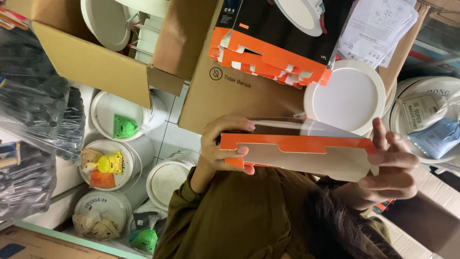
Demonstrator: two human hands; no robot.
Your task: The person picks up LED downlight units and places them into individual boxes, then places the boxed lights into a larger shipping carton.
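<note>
Hands [225,146] gripping orange flat carton [297,148], brown box [230,91] behind

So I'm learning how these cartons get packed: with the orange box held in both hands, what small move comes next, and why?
Probably open up the orange box: it is held edge-on between the left hand and the right hand, its flaps loose, and a bare round white lamp lies just beyond it.

White floor tiles [168,125] are showing at centre left, white lidded buckets [111,163] are crowding the lower left, and brown cardboard boxes [91,62] are filling the upper frame under even light
</note>
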